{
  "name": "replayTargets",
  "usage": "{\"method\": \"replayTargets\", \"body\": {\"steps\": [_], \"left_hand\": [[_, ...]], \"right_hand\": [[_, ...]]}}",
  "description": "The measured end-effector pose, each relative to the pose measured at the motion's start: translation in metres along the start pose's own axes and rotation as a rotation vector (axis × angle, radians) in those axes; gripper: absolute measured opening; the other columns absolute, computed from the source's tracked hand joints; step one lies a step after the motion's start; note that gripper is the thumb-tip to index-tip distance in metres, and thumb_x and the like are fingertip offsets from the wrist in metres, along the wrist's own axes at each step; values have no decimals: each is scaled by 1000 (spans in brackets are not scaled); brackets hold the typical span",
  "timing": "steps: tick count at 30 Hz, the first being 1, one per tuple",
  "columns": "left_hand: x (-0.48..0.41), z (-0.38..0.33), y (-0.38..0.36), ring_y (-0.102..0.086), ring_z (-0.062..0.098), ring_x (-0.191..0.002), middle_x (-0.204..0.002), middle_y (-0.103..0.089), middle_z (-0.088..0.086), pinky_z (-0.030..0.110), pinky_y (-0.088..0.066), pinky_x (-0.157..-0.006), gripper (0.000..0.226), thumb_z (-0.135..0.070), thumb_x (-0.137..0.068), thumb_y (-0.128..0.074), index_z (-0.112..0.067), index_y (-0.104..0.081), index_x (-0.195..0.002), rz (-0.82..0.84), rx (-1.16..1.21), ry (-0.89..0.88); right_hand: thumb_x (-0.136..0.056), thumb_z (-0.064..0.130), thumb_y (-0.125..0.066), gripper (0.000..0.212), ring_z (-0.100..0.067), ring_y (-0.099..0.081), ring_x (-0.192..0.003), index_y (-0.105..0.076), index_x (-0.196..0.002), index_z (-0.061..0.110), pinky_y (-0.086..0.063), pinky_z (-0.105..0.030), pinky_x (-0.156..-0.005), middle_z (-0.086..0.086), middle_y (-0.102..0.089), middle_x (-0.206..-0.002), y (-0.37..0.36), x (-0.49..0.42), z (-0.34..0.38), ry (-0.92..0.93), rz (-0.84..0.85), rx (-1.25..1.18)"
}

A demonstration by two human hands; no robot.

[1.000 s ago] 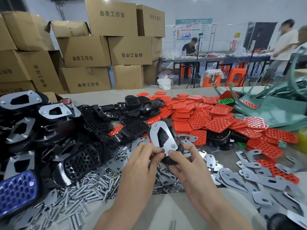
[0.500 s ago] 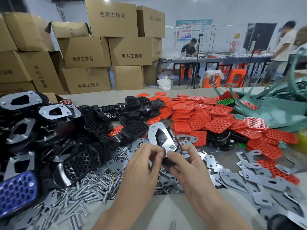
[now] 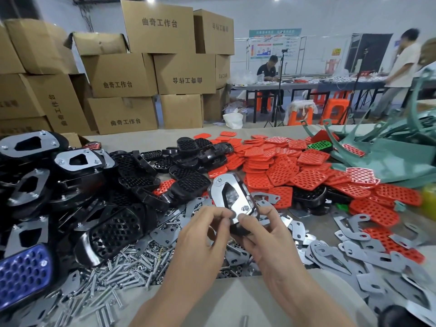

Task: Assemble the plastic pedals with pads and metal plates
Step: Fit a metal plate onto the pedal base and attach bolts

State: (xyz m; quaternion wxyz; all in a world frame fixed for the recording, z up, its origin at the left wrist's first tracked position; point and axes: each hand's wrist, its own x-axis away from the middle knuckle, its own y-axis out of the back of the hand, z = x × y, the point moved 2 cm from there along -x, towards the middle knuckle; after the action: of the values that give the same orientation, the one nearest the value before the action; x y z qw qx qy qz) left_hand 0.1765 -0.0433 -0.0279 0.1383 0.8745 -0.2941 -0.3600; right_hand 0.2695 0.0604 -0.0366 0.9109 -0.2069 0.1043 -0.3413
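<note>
pedal with metal plate on top held just above the counter, between both hands. left hand fingers pinching the plate's near corner; right hand curled round the pedal body, thumb beside the nut. against a second ago: far end leaned slightly left, grips unchanged (fastening judged still under way). hemmed in by bolts below, loose plates right, black pedals left. open room only upward and toward the body.
</note>
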Motion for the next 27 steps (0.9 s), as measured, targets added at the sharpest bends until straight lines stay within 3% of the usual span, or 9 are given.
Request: {"method": "replayTargets", "body": {"steps": [2,7,9,14,19,23,27], "left_hand": [[-2,1,0,-65,6,-89,-96,-66,-18,10,-45,-69,16,-20,-99,-60,-34,-68,-97,15,73,47],[-4,4,-1,-64,8,-95,-103,-60,-19,19,-48,-79,17,-21,-98,-62,-35,-71,-97,22,75,47],[-4,4,0,-63,8,-97,-103,-60,-20,20,-49,-81,18,-20,-98,-62,-36,-71,-98,18,63,34],[-3,5,-2,-60,3,-103,-106,-58,-23,21,-50,-86,21,-21,-99,-61,-35,-68,-113,17,33,19],[-2,5,-2,-62,1,-96,-100,-59,-21,13,-48,-82,15,-20,-97,-65,-33,-70,-104,-1,-3,20],[-2,6,-2,-64,5,-95,-97,-64,-18,14,-49,-77,11,-21,-95,-67,-31,-68,-95,-11,16,42],[-2,8,-2,-65,6,-88,-94,-67,-18,13,-47,-74,12,-22,-93,-69,-34,-68,-91,-38,102,129]], "right_hand": [[-92,7,-70,43,-21,-73,-77,-67,-65,40,-59,-32,-83,-9,-74,-79,0,-1,-1,-3,-14,-13],[-91,5,-69,45,-25,-66,-73,-66,-63,41,-58,-45,-96,0,-63,-58,0,-3,-4,-25,-44,-27],[-91,6,-70,45,-25,-62,-73,-66,-63,41,-55,-49,-99,-2,-62,-60,0,-3,-5,-37,-51,-23],[-92,6,-69,45,-20,-60,-65,-67,-64,40,-60,-39,-91,2,-60,-56,1,-4,-7,-46,-59,-32],[-92,6,-70,42,-22,-72,-74,-68,-66,39,-60,-44,-92,0,-64,-59,3,-6,-9,-35,-74,-13],[-91,5,-71,40,-28,-77,-85,-69,-68,38,-62,-38,-86,-12,-74,-78,3,-6,-8,-29,-82,-2],[-90,6,-74,17,-33,-78,-89,-62,-96,16,-63,-34,-82,-19,-77,-88,4,-7,-10,-35,-94,-29]]}}
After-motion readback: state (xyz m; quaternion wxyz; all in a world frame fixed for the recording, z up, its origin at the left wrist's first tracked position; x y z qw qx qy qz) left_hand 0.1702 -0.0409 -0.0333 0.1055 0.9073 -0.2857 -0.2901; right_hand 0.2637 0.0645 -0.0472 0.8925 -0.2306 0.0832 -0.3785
